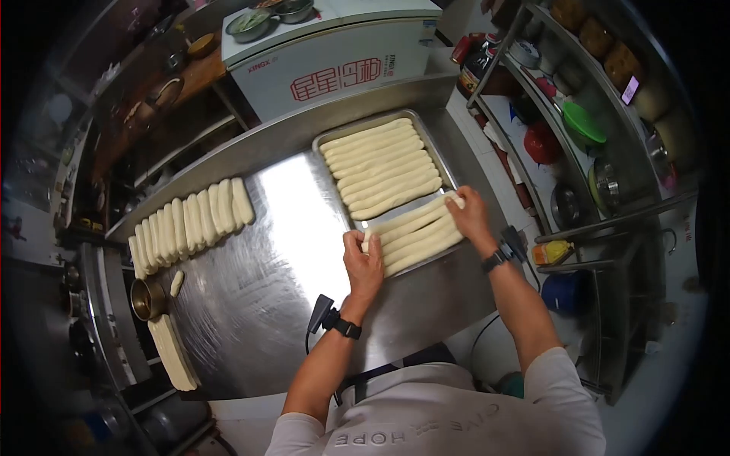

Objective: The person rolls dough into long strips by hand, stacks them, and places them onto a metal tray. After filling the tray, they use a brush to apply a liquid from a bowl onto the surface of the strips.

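A metal tray [325, 137] holds pale dough ropes laid side by side. A larger group of dough ropes [384, 167] fills its far part, and a smaller group [418, 237] lies in the near part, with a strip of bare tray between. My left hand [363, 262] is closed on the left end of a dough rope in the near group. At the right end of that same rope, my right hand [470, 219] is closed too, thumb on top. The rope is stretched between both hands. My fingers partly hide the ends of the near ropes.
On the steel table [258, 296] at left stand a row of dough ropes [190, 222], a small dough piece [177, 283], a brass-coloured pot [147, 299] and a flat dough slab [172, 353]. A raised table edge runs behind, before a white freezer [327, 64]. Shelves [532, 99] stand right.
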The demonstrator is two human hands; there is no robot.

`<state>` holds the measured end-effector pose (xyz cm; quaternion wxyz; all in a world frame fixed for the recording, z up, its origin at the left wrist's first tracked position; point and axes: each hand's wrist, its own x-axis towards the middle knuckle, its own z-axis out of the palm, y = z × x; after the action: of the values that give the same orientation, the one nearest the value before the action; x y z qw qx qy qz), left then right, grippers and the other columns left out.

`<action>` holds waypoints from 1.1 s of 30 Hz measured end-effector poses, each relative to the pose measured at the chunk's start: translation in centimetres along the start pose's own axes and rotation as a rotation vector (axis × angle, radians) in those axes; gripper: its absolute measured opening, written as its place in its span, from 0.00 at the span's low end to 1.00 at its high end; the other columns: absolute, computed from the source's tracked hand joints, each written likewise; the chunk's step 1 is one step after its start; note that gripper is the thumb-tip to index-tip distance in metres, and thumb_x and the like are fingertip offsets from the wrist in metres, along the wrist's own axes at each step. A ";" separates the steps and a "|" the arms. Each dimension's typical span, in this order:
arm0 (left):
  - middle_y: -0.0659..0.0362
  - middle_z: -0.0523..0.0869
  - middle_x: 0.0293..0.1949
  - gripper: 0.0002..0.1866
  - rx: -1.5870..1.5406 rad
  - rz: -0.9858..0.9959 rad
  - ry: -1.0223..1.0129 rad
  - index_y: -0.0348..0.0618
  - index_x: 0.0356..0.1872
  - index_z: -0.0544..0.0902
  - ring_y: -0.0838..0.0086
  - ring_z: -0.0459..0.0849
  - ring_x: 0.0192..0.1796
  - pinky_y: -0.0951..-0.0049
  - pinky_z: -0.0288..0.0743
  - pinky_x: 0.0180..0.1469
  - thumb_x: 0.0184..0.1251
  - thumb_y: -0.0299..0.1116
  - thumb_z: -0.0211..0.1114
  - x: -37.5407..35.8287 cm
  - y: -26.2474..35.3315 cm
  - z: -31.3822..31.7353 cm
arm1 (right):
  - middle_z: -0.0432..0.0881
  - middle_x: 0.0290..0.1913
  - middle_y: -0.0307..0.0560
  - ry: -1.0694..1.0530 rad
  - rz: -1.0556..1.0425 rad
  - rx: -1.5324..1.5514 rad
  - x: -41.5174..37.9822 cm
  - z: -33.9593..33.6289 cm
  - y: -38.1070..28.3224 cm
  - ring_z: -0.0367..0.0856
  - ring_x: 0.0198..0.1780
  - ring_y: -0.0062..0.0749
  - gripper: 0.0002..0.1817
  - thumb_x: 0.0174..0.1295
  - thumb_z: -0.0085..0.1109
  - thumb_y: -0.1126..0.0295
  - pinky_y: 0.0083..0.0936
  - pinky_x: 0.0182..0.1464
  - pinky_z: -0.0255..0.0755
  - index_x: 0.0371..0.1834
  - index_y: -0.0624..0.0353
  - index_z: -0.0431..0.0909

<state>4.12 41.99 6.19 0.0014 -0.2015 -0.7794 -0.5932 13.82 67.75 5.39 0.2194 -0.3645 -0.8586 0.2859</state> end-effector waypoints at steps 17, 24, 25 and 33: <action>0.23 0.41 0.79 0.63 0.847 0.108 -0.612 0.21 0.79 0.49 0.26 0.36 0.81 0.35 0.32 0.81 0.62 0.68 0.67 0.2 -2.4 4.7 | 0.76 0.49 0.53 -0.558 -0.362 -0.125 -1.6 -0.9 0.2 0.79 0.54 0.53 0.23 0.55 0.76 0.69 0.43 0.54 0.78 0.51 0.65 0.80; 0.26 0.43 0.81 0.65 0.946 0.165 -0.731 0.24 0.80 0.49 0.32 0.36 0.83 0.40 0.30 0.82 0.60 0.70 0.67 3.6 -0.2 4.5 | 0.75 0.53 0.57 -0.534 -0.324 -0.105 -1.2 -1.5 -1.6 0.77 0.59 0.52 0.21 0.62 0.70 0.70 0.43 0.59 0.76 0.55 0.67 0.78; 0.29 0.46 0.81 0.65 1.014 0.178 -0.818 0.26 0.80 0.51 0.34 0.38 0.84 0.40 0.30 0.83 0.59 0.74 0.63 3.6 1.2 4.6 | 0.76 0.59 0.59 -0.558 -0.276 -0.105 -1.1 -1.7 -2.1 0.75 0.65 0.53 0.23 0.65 0.68 0.67 0.44 0.65 0.74 0.60 0.68 0.78; 0.33 0.49 0.82 0.62 0.977 0.294 -0.752 0.30 0.80 0.55 0.38 0.41 0.84 0.43 0.34 0.84 0.60 0.75 0.61 6.2 -1.9 6.0 | 0.53 0.82 0.68 -0.392 -0.592 -0.361 3.2 5.8 -1.9 0.47 0.85 0.56 0.37 0.75 0.52 0.54 0.47 0.85 0.39 0.79 0.68 0.60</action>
<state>-0.74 49.08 4.11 -0.0993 -0.4773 -0.8716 -0.0515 7.40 67.10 2.87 0.0565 -0.0725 -0.9886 0.1190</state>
